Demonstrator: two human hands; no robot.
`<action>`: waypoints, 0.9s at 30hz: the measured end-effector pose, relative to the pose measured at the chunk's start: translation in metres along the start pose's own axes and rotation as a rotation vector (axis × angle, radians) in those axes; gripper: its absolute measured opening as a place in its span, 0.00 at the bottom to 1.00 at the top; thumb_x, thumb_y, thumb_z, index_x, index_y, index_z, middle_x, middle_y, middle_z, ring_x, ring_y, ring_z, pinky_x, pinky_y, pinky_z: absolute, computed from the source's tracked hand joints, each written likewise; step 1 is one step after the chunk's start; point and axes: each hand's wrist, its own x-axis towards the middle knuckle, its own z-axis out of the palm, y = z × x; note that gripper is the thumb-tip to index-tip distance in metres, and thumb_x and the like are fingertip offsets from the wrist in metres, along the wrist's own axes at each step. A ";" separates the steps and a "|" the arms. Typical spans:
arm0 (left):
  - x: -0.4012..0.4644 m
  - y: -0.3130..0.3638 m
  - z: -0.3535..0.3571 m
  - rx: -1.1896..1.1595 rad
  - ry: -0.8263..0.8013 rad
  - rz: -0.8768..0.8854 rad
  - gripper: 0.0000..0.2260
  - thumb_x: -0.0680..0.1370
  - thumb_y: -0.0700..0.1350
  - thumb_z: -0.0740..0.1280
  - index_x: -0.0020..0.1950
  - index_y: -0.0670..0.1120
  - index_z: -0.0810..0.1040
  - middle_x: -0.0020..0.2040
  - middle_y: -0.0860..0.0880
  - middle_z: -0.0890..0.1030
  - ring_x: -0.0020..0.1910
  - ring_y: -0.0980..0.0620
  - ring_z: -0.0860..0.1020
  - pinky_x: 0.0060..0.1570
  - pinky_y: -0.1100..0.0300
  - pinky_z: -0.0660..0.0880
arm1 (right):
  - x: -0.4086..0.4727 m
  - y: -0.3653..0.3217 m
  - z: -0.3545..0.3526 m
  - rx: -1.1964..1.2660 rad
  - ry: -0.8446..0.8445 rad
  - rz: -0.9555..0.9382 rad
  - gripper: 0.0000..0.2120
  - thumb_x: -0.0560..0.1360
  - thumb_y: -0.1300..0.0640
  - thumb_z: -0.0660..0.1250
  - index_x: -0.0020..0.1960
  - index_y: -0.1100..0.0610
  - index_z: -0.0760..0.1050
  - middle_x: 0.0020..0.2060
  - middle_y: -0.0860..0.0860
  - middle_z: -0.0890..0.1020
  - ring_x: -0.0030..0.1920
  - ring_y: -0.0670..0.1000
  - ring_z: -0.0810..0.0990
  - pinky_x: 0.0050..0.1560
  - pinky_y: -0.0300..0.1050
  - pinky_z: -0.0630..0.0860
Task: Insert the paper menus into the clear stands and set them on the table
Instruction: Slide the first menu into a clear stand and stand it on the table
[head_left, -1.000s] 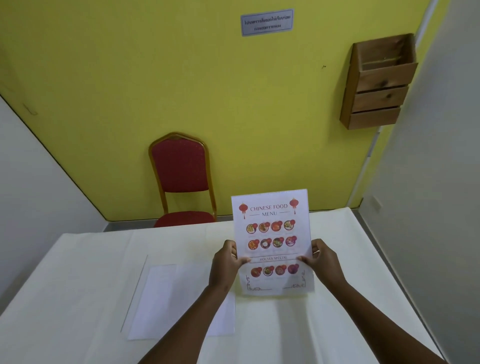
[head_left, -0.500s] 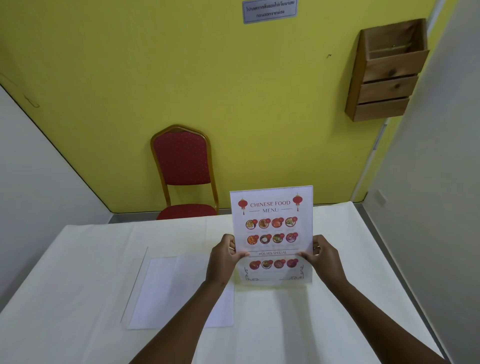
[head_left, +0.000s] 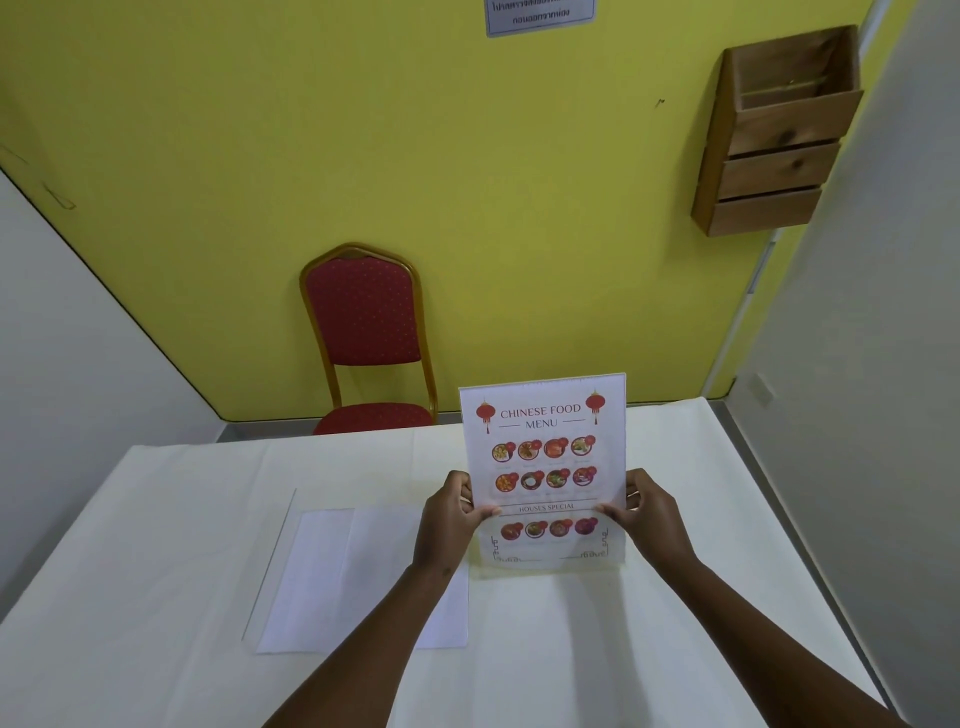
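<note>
Standing now, the stand (head_left: 545, 564) has come down onto the table (head_left: 156, 519) between both hands (head_left: 449, 519) (head_left: 652, 512), fingers pinching its sides; release looks next.

Glossy clear plastic stand (head_left: 545, 564), matt paper menu (head_left: 543, 452), white cloth table (head_left: 675, 623), raw wood wall rack (head_left: 779, 135)

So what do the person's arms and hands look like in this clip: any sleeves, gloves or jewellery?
Both forearms are bare up to the frame edge, no sleeves showing. The left hand and right hand wear no gloves, and no watch, bracelet or ring is visible.
</note>
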 end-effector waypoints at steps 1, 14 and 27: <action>0.000 -0.001 0.000 0.004 0.000 0.002 0.15 0.71 0.51 0.75 0.47 0.49 0.70 0.52 0.55 0.82 0.38 0.56 0.81 0.36 0.68 0.78 | -0.001 0.001 0.000 0.006 -0.005 0.001 0.17 0.68 0.53 0.75 0.51 0.55 0.72 0.45 0.48 0.81 0.40 0.48 0.81 0.33 0.35 0.77; -0.007 -0.003 0.000 0.045 -0.035 0.012 0.14 0.71 0.49 0.74 0.49 0.50 0.71 0.55 0.52 0.82 0.40 0.55 0.80 0.35 0.67 0.78 | -0.013 0.000 0.001 0.042 -0.025 -0.003 0.17 0.69 0.53 0.75 0.53 0.55 0.73 0.48 0.48 0.81 0.42 0.51 0.81 0.37 0.38 0.79; -0.014 -0.006 0.003 0.046 -0.022 0.008 0.14 0.71 0.49 0.74 0.49 0.51 0.71 0.55 0.52 0.82 0.41 0.52 0.81 0.40 0.61 0.80 | -0.023 -0.004 0.001 0.061 -0.012 0.021 0.17 0.69 0.53 0.74 0.54 0.54 0.72 0.50 0.50 0.82 0.43 0.53 0.81 0.40 0.43 0.79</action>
